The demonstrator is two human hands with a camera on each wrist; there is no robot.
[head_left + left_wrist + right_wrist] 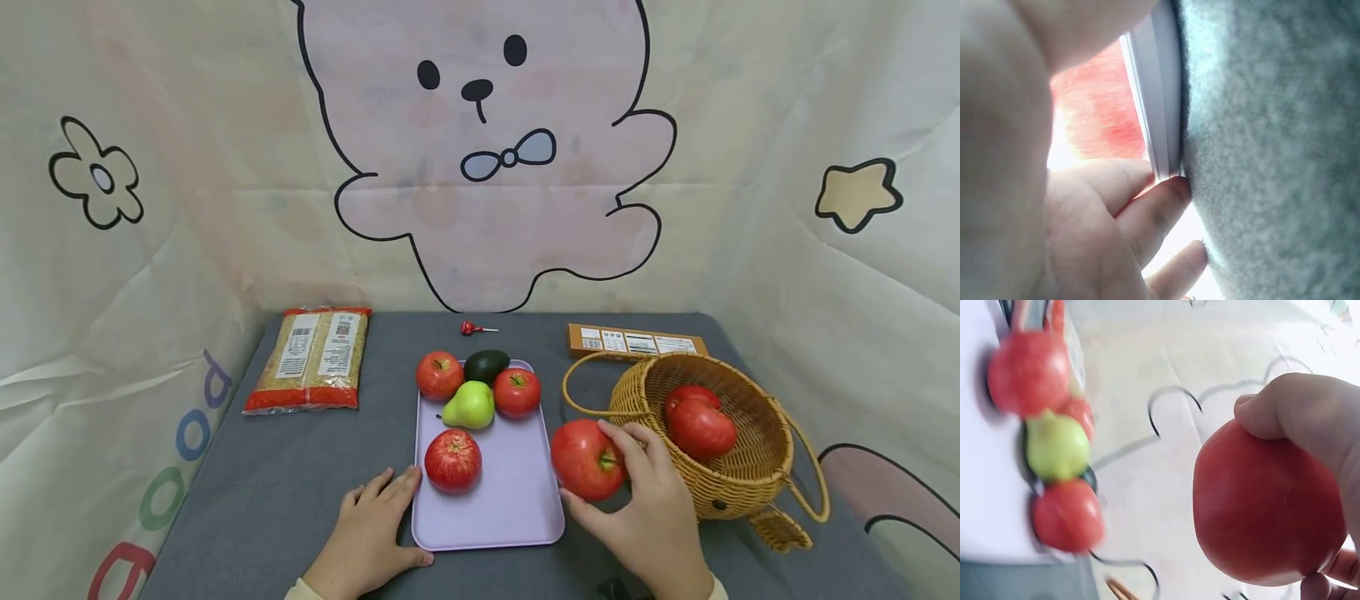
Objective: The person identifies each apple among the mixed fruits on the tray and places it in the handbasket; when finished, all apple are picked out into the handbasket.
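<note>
My right hand (652, 508) holds a large red tomato (587, 460) between thumb and fingers, just off the tray's right edge; the same tomato (1266, 506) fills the right of the right wrist view. My left hand (371, 529) rests at the left edge of a lilac tray (517, 500), fingertips touching its rim (1157, 94). On the tray lie a streaked red apple (453, 460), a green pear (469, 406), a dark green avocado (486, 366), another red apple (440, 375) and a red tomato (517, 393). The held tomato's underside is hidden in the head view.
At right, a wicker basket (720, 492) with handles contains red tomatoes (701, 423). Behind it lies a brown labelled box (637, 342). A red lollipop (471, 328) is at the back, and a bag of grain (318, 358) at back left. Fabric walls surround the grey table.
</note>
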